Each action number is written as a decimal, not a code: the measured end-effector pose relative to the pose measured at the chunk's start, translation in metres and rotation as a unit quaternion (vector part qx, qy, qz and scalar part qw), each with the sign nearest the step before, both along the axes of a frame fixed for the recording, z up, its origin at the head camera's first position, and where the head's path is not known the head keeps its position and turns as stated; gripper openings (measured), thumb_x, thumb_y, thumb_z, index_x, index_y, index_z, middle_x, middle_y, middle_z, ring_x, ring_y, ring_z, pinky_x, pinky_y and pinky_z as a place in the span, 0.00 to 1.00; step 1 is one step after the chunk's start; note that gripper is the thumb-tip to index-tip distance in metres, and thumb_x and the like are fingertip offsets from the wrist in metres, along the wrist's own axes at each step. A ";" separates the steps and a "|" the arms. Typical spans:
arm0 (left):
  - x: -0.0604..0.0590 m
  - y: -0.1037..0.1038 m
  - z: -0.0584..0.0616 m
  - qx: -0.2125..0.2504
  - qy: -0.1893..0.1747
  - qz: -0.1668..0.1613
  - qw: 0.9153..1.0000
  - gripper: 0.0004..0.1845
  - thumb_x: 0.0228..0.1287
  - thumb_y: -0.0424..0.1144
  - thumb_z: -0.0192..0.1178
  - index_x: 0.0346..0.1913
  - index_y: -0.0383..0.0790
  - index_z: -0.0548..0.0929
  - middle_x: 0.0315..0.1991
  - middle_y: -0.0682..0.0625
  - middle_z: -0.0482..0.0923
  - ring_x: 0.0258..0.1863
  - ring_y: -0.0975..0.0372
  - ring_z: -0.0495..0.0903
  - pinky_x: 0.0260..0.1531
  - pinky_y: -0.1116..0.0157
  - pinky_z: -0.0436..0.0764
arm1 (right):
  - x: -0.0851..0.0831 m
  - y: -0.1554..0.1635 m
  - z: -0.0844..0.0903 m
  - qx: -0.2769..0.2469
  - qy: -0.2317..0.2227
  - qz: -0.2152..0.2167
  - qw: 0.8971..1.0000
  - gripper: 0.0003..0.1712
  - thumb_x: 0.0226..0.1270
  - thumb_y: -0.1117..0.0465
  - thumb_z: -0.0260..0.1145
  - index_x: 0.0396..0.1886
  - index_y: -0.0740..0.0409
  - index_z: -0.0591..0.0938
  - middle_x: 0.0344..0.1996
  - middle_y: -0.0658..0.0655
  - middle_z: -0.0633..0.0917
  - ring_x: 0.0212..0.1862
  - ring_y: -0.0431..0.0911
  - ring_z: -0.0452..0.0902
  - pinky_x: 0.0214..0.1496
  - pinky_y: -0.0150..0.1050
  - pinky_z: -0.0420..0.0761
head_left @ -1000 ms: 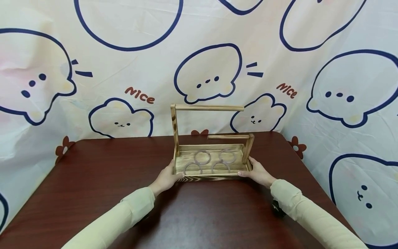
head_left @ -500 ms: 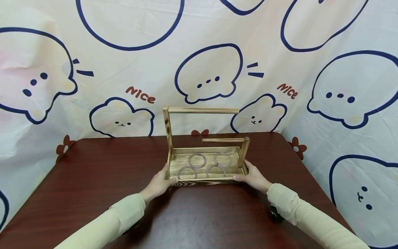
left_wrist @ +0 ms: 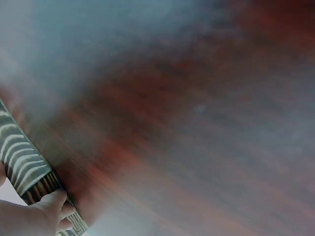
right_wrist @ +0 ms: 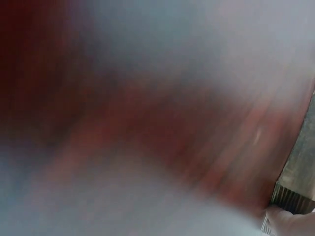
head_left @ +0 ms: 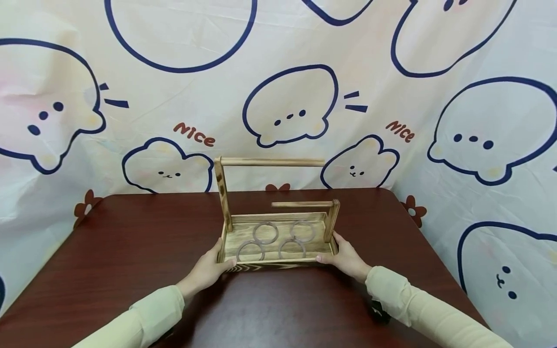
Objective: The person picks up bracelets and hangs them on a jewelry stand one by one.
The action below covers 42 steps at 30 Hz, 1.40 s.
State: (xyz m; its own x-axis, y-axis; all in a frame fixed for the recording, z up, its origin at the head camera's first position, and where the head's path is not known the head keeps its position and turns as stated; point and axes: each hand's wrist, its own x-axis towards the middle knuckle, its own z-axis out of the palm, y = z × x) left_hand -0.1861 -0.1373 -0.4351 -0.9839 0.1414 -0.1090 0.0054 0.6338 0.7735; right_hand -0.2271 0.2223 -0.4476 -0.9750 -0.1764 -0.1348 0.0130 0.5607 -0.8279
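Even, bright light fills the head view, with soft glare on the dark red-brown wooden table and curved edges of the frame. Both wrist views are heavily blurred, only the striped pale wooden tray at lower left half sharp.

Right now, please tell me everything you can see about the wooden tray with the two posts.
The wooden tray looks like burnt, striped wood. It is shallow and rectangular and sits flat on the dark red table. A tall post at its left end and a short post at its right each carry a horizontal dowel. Four clear rings lie inside. The left hand and right hand grip its ends.
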 end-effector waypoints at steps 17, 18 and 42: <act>0.019 -0.012 -0.001 -0.012 -0.005 0.007 1.000 0.44 0.61 0.42 0.59 0.69 0.24 0.45 0.68 0.30 0.50 0.65 0.42 0.57 0.60 0.46 0.62 | 0.015 -0.015 -0.005 -0.014 0.003 -0.011 1.000 0.59 0.47 0.53 0.75 0.71 0.64 0.49 0.68 0.66 0.59 0.69 0.58 0.53 0.65 0.54 0.59; 0.020 -0.013 -0.001 -0.013 -0.006 0.007 1.000 0.44 0.61 0.42 0.59 0.69 0.24 0.45 0.68 0.30 0.50 0.65 0.42 0.56 0.60 0.46 0.62 | 0.016 -0.016 -0.006 -0.013 0.004 -0.010 1.000 0.59 0.47 0.53 0.75 0.71 0.64 0.49 0.68 0.66 0.59 0.69 0.58 0.53 0.65 0.54 0.59; 0.015 -0.015 0.006 -0.036 0.018 -0.017 0.999 0.44 0.61 0.42 0.58 0.68 0.22 0.46 0.67 0.29 0.50 0.65 0.42 0.56 0.61 0.46 0.60 | 0.015 -0.017 -0.001 0.013 0.012 -0.008 1.000 0.61 0.47 0.49 0.74 0.72 0.63 0.48 0.68 0.67 0.57 0.69 0.60 0.50 0.65 0.57 0.58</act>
